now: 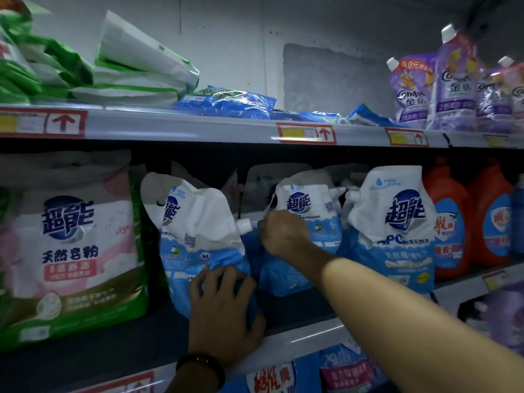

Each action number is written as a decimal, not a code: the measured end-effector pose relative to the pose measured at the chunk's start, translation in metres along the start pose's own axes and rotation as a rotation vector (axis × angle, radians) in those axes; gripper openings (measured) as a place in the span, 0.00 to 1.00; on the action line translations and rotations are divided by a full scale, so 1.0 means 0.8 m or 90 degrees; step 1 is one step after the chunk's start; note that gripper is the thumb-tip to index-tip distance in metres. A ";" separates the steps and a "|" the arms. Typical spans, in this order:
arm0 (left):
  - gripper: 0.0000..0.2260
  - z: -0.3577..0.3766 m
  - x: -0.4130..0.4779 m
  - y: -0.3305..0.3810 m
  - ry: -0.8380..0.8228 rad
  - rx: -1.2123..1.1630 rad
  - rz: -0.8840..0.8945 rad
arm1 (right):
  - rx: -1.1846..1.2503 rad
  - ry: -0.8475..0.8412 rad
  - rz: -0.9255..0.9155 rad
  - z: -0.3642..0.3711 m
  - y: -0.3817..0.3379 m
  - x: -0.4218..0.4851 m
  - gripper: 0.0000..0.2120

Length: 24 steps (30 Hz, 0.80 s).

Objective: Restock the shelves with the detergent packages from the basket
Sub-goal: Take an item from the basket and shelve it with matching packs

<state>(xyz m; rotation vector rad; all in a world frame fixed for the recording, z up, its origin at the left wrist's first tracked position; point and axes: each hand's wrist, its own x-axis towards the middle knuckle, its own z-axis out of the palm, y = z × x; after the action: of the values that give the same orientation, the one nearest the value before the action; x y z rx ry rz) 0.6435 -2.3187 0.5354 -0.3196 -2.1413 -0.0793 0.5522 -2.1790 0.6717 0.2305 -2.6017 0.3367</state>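
Note:
A blue and white detergent pouch (pixel 195 231) with a white spout cap leans on the middle shelf (pixel 306 336). My left hand (pixel 224 313) presses flat against its lower front, fingers spread. My right hand (pixel 283 234) reaches past the spout between this pouch and a second pouch (pixel 306 211) just right of it, fingers curled at that pouch's upper left edge. A third pouch (pixel 397 228) stands further right. The basket is out of view.
A large pink, white and green soap-powder bag (pixel 71 245) stands left of the pouches. Orange bottles (pixel 467 222) stand at the right. The upper shelf (pixel 198 131) carries green bags, flat blue packs and purple softener pouches (pixel 442 89). More packages hang below.

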 end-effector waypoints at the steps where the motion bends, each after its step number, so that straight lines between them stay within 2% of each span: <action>1: 0.20 0.000 0.000 0.000 -0.002 -0.002 0.000 | 0.013 -0.005 -0.024 -0.012 0.003 -0.006 0.16; 3: 0.19 -0.002 0.000 0.002 -0.002 -0.003 -0.005 | 0.060 -0.005 -0.062 -0.037 0.013 -0.020 0.14; 5: 0.17 -0.003 0.001 0.002 -0.002 -0.010 -0.007 | 0.093 0.008 -0.070 -0.062 0.029 -0.034 0.18; 6: 0.17 -0.005 0.001 0.002 -0.003 -0.017 -0.007 | 0.093 0.013 -0.071 -0.074 0.038 -0.040 0.20; 8: 0.14 -0.009 0.001 0.002 0.000 -0.040 -0.010 | 0.139 0.027 -0.035 -0.097 0.049 -0.050 0.19; 12: 0.08 -0.022 0.001 0.000 0.014 -0.117 -0.003 | 0.174 0.131 0.015 -0.138 0.056 -0.075 0.16; 15: 0.08 -0.027 0.002 -0.005 -0.035 -0.132 0.001 | 0.254 0.190 0.042 -0.161 0.053 -0.095 0.21; 18: 0.15 -0.032 0.000 -0.001 -0.096 -0.124 -0.042 | 0.363 0.230 0.078 -0.184 0.051 -0.112 0.21; 20: 0.20 -0.042 -0.004 0.010 -0.101 -0.166 -0.085 | 0.394 0.260 0.079 -0.195 0.054 -0.124 0.22; 24: 0.20 -0.081 -0.012 0.054 0.035 -0.370 -0.236 | 0.428 0.323 0.062 -0.204 0.057 -0.154 0.24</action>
<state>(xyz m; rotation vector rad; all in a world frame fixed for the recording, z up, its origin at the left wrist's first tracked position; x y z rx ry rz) 0.7120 -2.2907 0.5606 -0.2422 -2.0622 -0.9217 0.7230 -2.0774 0.7389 0.2081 -1.9292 1.1411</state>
